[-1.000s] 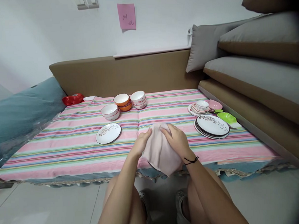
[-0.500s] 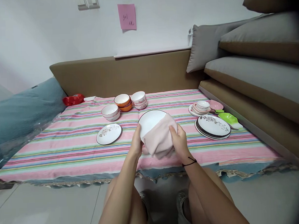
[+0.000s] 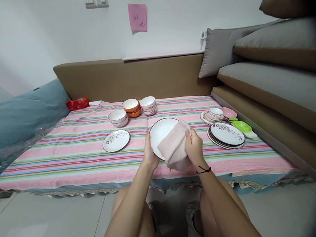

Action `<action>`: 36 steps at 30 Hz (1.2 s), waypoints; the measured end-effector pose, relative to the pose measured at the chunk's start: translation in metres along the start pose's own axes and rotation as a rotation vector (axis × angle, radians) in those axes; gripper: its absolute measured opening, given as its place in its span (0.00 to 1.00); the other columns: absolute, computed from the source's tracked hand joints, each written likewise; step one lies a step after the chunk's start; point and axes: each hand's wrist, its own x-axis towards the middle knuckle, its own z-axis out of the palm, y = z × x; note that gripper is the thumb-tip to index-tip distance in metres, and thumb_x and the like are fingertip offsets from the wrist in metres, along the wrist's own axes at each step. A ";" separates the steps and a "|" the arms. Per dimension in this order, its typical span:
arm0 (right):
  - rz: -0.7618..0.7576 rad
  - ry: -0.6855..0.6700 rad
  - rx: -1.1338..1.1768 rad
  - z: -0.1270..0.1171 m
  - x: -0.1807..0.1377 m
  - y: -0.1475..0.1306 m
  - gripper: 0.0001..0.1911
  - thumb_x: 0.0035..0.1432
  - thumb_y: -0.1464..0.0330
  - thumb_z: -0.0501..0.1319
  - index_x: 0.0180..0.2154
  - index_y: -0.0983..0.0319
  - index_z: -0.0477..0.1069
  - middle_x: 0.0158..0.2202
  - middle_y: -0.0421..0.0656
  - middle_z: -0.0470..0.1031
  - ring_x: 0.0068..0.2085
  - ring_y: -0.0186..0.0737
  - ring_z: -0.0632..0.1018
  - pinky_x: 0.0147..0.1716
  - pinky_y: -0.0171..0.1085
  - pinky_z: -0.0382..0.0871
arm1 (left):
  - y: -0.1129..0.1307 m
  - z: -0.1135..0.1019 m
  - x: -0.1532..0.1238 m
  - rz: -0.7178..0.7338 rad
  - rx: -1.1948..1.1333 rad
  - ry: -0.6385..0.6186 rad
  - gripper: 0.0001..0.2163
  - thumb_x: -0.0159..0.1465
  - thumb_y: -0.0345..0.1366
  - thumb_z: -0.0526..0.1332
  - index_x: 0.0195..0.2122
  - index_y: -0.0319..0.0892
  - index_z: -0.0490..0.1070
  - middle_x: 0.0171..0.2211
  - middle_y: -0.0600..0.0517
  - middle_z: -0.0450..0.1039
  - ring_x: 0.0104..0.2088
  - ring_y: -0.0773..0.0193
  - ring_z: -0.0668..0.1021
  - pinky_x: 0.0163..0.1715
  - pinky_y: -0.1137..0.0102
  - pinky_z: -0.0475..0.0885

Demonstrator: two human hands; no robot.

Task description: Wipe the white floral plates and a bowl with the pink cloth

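A white plate [image 3: 160,132] with a dark rim is held up over the striped cloth, tilted toward me. My left hand [image 3: 150,151] grips its left edge, the thumb along the rim. A pale pink cloth [image 3: 174,142] covers the plate's right part and hangs below it. My right hand [image 3: 194,146] is closed on the cloth at the plate's right edge, thumb on top; its other fingers are hidden behind. Left of my hands, a flower-patterned plate [image 3: 116,141] lies flat. To the right stands a stack of similar plates [image 3: 227,134].
Stacked bowls stand behind: white [image 3: 118,118], orange [image 3: 131,106] and patterned white [image 3: 148,104]. Small dishes [image 3: 215,113], a pink bowl [image 3: 229,112] and a green dish [image 3: 241,126] sit at right by piled cushions [image 3: 270,80]. A red item [image 3: 78,103] lies far left.
The plate and both hands have shifted slightly right. My right hand has moved the cloth toward the plate's right side, baring more of its white surface.
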 end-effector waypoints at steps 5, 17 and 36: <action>-0.245 -0.030 -0.083 0.013 -0.006 -0.002 0.25 0.62 0.70 0.42 0.60 0.66 0.55 0.60 0.54 0.60 0.61 0.47 0.61 0.56 0.48 0.59 | -0.006 0.000 0.000 0.058 -0.054 0.053 0.29 0.62 0.57 0.50 0.52 0.40 0.72 0.50 0.45 0.74 0.54 0.52 0.72 0.56 0.63 0.65; -0.569 -0.074 -0.265 0.014 -0.016 -0.012 0.18 0.65 0.66 0.51 0.50 0.67 0.71 0.52 0.50 0.73 0.58 0.45 0.68 0.58 0.46 0.62 | -0.006 -0.002 0.004 -0.001 -0.178 0.069 0.30 0.61 0.58 0.52 0.52 0.39 0.72 0.50 0.44 0.74 0.55 0.52 0.72 0.57 0.62 0.64; -0.451 -0.278 -0.461 0.016 -0.025 -0.024 0.29 0.67 0.59 0.43 0.66 0.59 0.44 0.69 0.43 0.40 0.68 0.49 0.43 0.63 0.57 0.40 | -0.004 -0.001 0.002 -0.162 -0.110 -0.065 0.31 0.63 0.56 0.49 0.55 0.36 0.69 0.52 0.44 0.73 0.60 0.51 0.65 0.62 0.61 0.54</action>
